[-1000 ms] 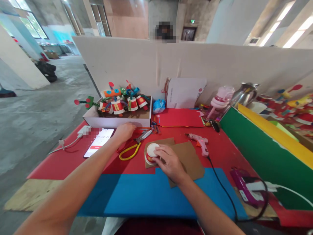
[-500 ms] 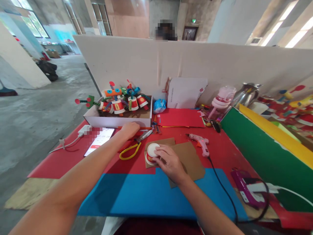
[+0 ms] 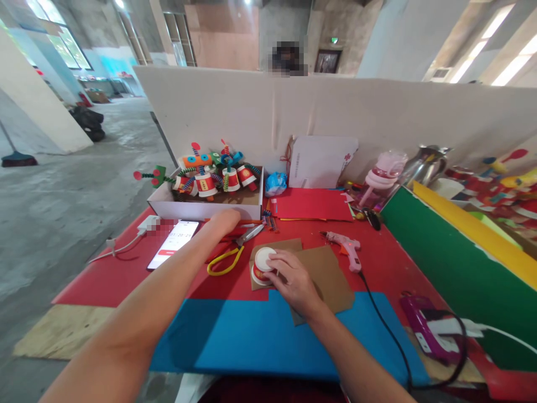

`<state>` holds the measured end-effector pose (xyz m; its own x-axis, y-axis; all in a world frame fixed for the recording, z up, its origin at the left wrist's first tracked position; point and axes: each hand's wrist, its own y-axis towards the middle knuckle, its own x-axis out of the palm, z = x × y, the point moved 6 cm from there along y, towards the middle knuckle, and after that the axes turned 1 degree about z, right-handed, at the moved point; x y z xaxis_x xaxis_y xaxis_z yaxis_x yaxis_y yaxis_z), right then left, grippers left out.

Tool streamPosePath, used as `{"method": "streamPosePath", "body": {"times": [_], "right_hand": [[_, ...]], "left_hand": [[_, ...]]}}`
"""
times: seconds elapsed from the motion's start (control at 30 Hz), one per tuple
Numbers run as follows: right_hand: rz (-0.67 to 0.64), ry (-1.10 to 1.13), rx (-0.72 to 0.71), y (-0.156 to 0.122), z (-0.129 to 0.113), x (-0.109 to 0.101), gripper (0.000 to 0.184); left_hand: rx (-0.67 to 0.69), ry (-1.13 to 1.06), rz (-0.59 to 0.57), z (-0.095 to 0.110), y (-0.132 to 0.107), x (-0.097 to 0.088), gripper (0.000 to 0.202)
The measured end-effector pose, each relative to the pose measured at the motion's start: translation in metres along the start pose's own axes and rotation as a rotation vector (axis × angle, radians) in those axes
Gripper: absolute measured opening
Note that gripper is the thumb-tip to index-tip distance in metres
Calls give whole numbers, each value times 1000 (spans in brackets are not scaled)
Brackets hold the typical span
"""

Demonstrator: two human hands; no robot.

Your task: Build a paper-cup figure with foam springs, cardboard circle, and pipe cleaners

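Note:
A small red and white paper cup (image 3: 262, 272) stands upside down on a piece of brown cardboard (image 3: 331, 274). Fingers of my right hand (image 3: 293, 279) are wrapped round its right side. My left hand (image 3: 227, 221) reaches to the front wall of the white box (image 3: 201, 210); its fingers are hidden behind the back of the hand, so any hold is out of sight. Just below it lie yellow-handled scissors (image 3: 226, 262), blades towards the upper right. Coiled striped pieces (image 3: 271, 221) lie right of that hand.
Paper-cup figures (image 3: 206, 184) fill the white box. A pink glue gun (image 3: 346, 249) lies right of the cardboard, its black cable running to the front edge. A phone (image 3: 174, 244) lies at left. Red paper sheets (image 3: 312, 204), a pink bottle (image 3: 381, 173) and a green board (image 3: 453, 280) stand around.
The whole view has shifted slightly right and down. Both hands keep nearly the same places, the right one still on the cup and the left one still by the box.

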<state>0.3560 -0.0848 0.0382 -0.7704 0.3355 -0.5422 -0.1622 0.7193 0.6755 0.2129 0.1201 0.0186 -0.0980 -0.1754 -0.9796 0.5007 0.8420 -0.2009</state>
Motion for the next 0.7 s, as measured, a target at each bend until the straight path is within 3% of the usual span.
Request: {"method": "streamPosePath", "body": {"times": [0.7], "right_hand": [[-19,1,4,-1,1,1,10]], "left_hand": [[1,163,-48,5,-3,-9,21]]}}
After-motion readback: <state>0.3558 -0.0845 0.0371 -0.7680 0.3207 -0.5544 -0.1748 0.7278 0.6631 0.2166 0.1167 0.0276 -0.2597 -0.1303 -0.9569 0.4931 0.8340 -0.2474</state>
